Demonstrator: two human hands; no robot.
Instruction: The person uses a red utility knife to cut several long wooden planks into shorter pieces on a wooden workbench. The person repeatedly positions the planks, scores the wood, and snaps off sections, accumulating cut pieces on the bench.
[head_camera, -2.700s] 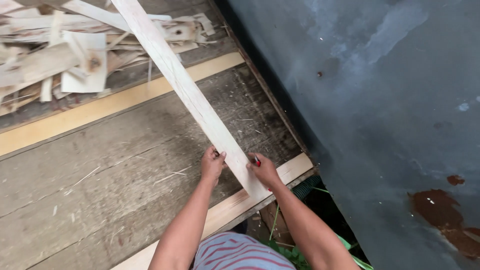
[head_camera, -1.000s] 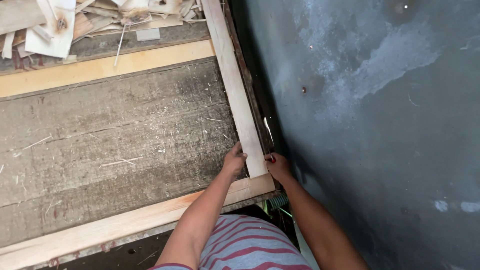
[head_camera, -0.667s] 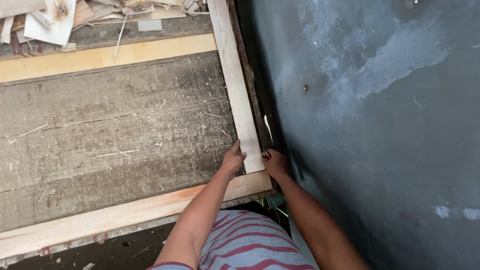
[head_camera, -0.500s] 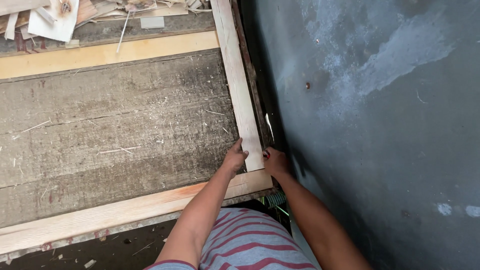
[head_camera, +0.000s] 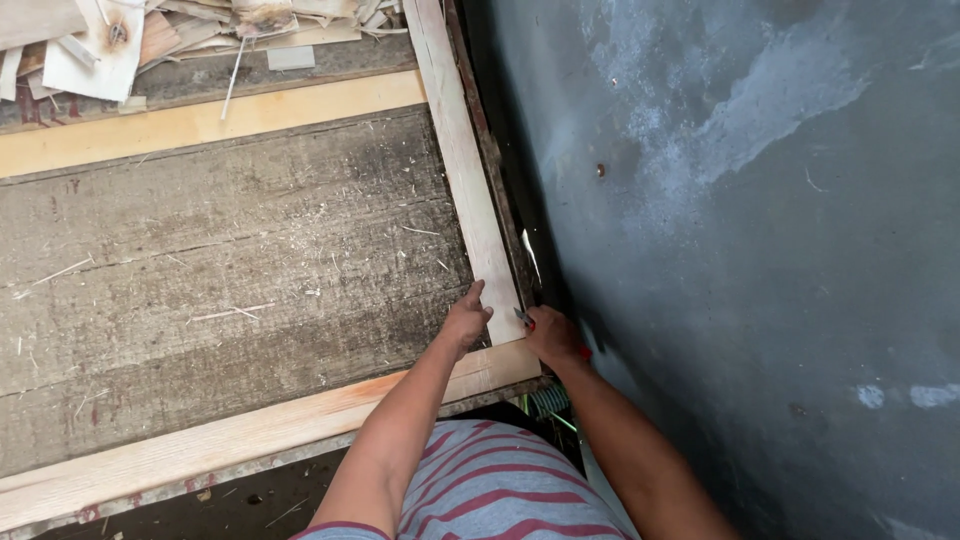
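At the table's (head_camera: 230, 270) near right corner, the left hand (head_camera: 465, 322) pressed open-fingered against the upright wooden strip (head_camera: 460, 160); the right hand (head_camera: 552, 335) gripped a small red-handled tool (head_camera: 527, 320).

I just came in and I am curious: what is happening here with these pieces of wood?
A person presses the left hand on the near end of a pale wooden strip lying along the right edge of a worn grey board. The right hand grips a small red-handled tool at the corner, where this strip meets another strip.
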